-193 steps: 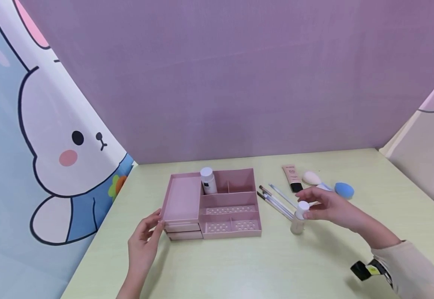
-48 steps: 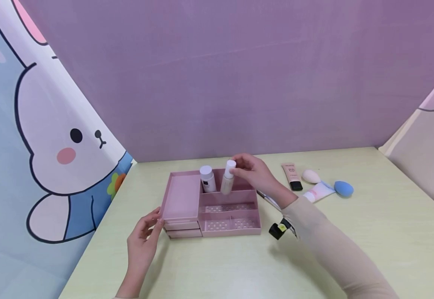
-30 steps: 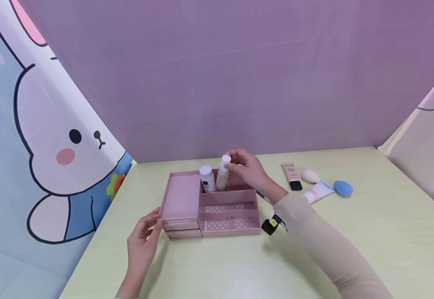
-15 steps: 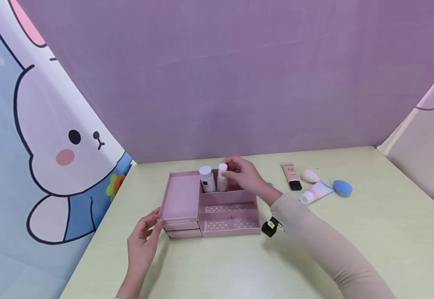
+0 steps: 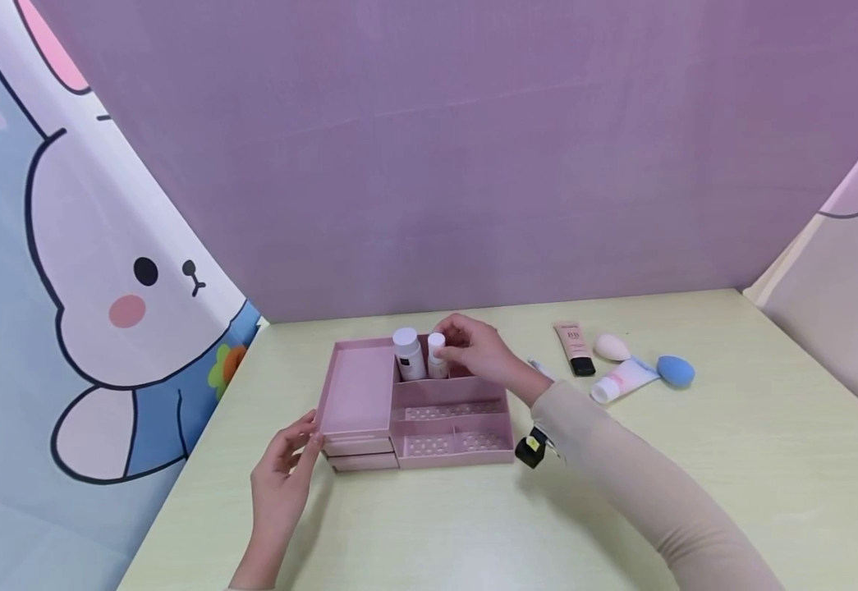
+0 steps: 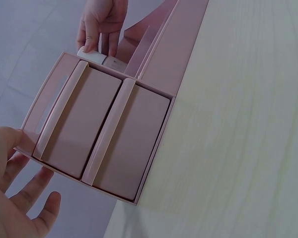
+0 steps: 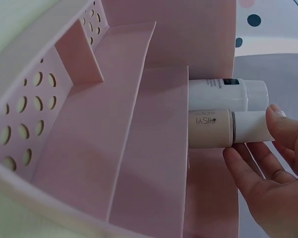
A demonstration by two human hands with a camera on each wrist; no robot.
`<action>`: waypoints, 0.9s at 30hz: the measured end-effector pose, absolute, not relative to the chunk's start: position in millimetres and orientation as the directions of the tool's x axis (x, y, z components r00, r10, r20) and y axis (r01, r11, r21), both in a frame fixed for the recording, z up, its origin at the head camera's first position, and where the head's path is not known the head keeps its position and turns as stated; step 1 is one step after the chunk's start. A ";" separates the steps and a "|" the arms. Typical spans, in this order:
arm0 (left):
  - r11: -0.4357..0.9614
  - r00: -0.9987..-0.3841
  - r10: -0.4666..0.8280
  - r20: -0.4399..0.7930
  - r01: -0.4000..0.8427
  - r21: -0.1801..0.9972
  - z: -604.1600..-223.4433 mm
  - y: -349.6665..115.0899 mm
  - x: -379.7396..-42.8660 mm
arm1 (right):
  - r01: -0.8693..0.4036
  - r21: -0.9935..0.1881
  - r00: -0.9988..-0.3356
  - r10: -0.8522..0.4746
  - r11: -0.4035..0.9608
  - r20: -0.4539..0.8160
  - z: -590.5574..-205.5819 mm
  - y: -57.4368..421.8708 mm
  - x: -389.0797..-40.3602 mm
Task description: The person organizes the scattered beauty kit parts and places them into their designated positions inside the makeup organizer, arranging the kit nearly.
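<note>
Your beige bottle (image 7: 211,130) is in the left compartment of the box's back row, upright or nearly so, its long axis running top to bottom and its white cap (image 7: 251,126) pointing up, clear of the rim. The lettering on its side runs along that axis and faces the front of the box. The back row's front wall hides the base, so you can't tell from here whether it sits on the floor of the compartment. The relation to mind is this: the bottle lies just to the left of your right hand (image 5: 482,349), at your fingertips, its axis upright while your forearm reaches in from the right. That hand is the nearer one, pinching the cap between thumb and fingers. On the bottle's other side, just beside it, stands the white bottle (image 7: 216,94), also cap up; whether the two touch can't be made out. Further left, beyond the top tray (image 5: 358,382), your left hand (image 5: 284,476) rests at the front left corner of the box (image 5: 454,461), fingers loose and a little spread, well apart from the bottle. Right of the box, on the table (image 5: 429,533), lie the BB tube (image 5: 573,345), a white-and-pink tube (image 5: 624,379), a pale sponge (image 5: 611,347) and a blue sponge (image 5: 676,371).
</note>
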State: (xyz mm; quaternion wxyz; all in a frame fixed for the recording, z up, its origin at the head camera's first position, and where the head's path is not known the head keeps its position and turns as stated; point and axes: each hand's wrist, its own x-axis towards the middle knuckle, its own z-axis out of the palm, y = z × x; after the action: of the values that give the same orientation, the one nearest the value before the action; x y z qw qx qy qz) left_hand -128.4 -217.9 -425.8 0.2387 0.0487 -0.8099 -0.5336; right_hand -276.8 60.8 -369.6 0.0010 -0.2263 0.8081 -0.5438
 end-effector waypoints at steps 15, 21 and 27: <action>0.441 -0.883 -0.353 0.310 0.135 0.887 -427.5 -218.3 -130.6 | -0.351 -0.867 -0.896 -0.397 0.354 0.201 -369.9 58.4 -280.8; 0.445 -0.883 -0.356 0.306 0.128 0.887 -428.0 -218.8 -130.8 | -0.347 -0.865 -0.895 -0.403 0.363 0.190 -372.3 57.6 -282.1; 0.442 -0.886 -0.357 0.297 0.120 0.889 -427.1 -218.4 -130.6 | -0.323 -0.874 -0.901 -0.399 0.363 0.167 -375.5 56.0 -282.8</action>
State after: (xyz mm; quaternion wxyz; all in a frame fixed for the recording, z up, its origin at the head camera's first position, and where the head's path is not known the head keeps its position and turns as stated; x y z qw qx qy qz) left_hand -130.6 -218.4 -427.1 0.2278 0.0725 -0.8181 -0.5231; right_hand -282.8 56.0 -375.5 0.0368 -0.2190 0.8248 -0.5200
